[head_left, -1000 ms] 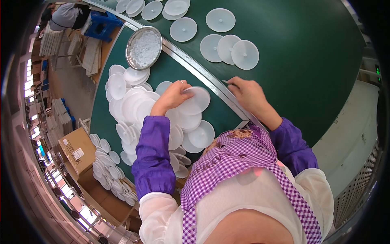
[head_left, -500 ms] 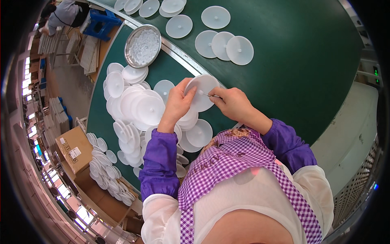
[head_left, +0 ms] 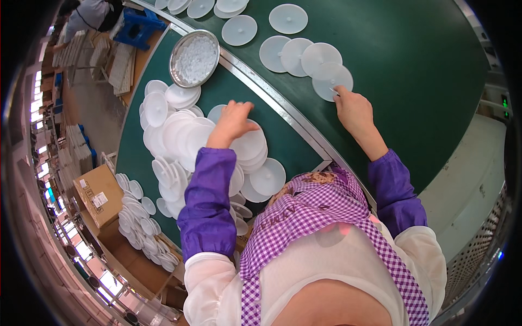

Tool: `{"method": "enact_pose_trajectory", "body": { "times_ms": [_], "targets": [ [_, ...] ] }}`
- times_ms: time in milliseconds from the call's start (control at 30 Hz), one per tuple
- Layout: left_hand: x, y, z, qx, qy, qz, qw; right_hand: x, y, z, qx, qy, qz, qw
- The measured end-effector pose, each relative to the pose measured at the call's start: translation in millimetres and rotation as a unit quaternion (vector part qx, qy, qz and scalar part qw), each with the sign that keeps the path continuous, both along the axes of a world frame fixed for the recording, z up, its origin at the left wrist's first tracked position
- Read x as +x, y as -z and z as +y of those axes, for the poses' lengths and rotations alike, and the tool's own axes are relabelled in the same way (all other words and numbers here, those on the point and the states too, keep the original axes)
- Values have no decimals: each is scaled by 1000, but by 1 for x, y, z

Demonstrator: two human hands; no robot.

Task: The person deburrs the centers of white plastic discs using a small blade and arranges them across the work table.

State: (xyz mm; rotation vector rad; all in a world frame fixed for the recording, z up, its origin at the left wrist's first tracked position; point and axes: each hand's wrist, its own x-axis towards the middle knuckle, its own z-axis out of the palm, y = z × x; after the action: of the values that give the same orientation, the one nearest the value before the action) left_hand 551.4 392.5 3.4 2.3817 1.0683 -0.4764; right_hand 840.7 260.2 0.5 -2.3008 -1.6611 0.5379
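My right hand (head_left: 354,108) reaches over the far work surface, its fingertips pinched at the centre of a translucent white disc (head_left: 325,75). That disc overlaps the end of a fanned row of similar discs (head_left: 296,54). A thin metal tool was in these fingers earlier; whether it is still there cannot be made out. My left hand (head_left: 235,124) hovers over the near pile of white discs (head_left: 182,136), fingers apart and holding nothing. A stack of discs (head_left: 251,142) lies just under its thumb.
A round steel bowl (head_left: 194,58) of small white pieces stands by the metal rail (head_left: 272,100) that divides the green surfaces. More discs (head_left: 141,223) are heaped at left beside a cardboard box (head_left: 99,196). Beyond the table, a person (head_left: 89,19) bends near a blue stool (head_left: 136,27).
The disc held between both hands has been carried by my right hand to the far row. My left hand has let go of it and moved slightly left, over the pile.
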Motion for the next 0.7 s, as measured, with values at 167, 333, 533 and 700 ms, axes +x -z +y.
{"method": "enact_pose_trajectory", "body": {
  "times_ms": [167,333,533,700],
  "targets": [
    [-12,4,4,-155,-74,-104,980,-36,-18,3,2,-19,166,986],
    [15,-21,-26,-119,-239,-271,925,-72,-35,-3,-25,-49,329,943],
    [30,-44,-44,-36,-260,-298,918,-85,-41,-2,-43,-101,378,919],
    [37,-49,-53,-25,-249,-318,914,-92,-42,-5,-25,-102,321,941]
  ]
}}
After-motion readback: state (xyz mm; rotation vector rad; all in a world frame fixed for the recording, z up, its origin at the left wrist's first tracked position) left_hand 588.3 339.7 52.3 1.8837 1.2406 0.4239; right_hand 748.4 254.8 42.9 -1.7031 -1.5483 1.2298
